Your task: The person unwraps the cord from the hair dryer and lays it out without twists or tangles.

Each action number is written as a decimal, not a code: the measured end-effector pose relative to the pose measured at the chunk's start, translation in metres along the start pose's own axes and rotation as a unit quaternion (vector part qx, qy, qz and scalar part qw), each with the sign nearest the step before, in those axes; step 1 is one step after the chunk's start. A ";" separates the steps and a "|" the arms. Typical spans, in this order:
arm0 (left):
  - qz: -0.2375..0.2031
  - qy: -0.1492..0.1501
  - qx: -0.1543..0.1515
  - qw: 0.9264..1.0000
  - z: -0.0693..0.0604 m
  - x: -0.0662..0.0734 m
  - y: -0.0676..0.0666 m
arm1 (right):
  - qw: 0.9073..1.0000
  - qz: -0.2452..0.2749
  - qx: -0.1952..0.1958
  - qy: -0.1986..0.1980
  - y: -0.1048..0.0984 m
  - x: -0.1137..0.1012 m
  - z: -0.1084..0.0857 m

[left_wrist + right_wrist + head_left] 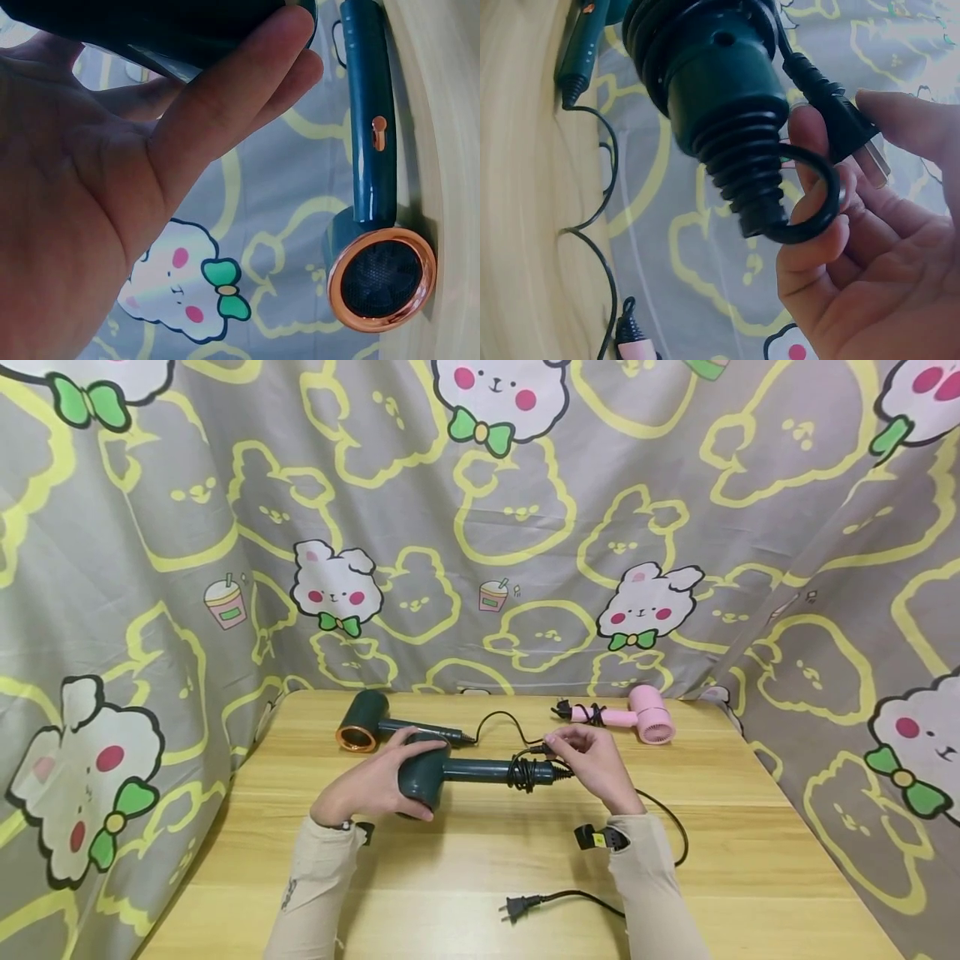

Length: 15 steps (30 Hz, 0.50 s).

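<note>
My left hand [378, 781] grips the head of a dark green hair dryer [422, 777], held above the wooden table with its handle pointing right. Black cord [522, 773] is wound round the handle near its end. At that end, my right hand [596, 764] pinches the black two-pin plug [844, 124] between thumb and fingers, and a short loop of cord [829, 191] lies against the fingers. In the left wrist view the fingers [225, 105] lie along the dryer's dark body [172, 30].
Behind, a second green dryer [363, 720] with a copper ring lies on the table [450, 893]; its cord runs right, passing behind my right hand. A pink dryer [651, 714] lies at the back right. Another plug [519, 907] lies near the front. Patterned curtains [420, 527] enclose the table.
</note>
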<state>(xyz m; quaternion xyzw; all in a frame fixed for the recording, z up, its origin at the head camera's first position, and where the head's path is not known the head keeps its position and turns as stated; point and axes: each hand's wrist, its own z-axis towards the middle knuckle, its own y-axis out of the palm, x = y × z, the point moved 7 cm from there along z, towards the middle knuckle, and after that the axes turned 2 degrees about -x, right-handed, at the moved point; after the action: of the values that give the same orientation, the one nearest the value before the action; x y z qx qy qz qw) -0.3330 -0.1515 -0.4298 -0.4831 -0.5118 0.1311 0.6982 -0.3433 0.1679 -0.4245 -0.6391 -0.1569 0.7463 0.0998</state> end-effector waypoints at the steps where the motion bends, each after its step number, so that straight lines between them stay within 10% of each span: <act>1: -0.001 -0.001 0.001 1.000 0.000 0.000 -0.001 | 1.000 -0.001 0.001 -0.002 0.000 -0.002 -0.001; 15: 0.001 -0.001 0.024 1.000 -0.006 -0.008 -0.010 | 0.998 -0.014 -0.055 -0.015 0.005 -0.020 -0.011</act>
<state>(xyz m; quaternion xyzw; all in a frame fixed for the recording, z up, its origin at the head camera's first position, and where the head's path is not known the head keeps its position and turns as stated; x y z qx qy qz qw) -0.3343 -0.1651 -0.4265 -0.4667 -0.5091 0.1446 0.7086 -0.3292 0.1571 -0.4093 -0.6305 -0.2076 0.7444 0.0724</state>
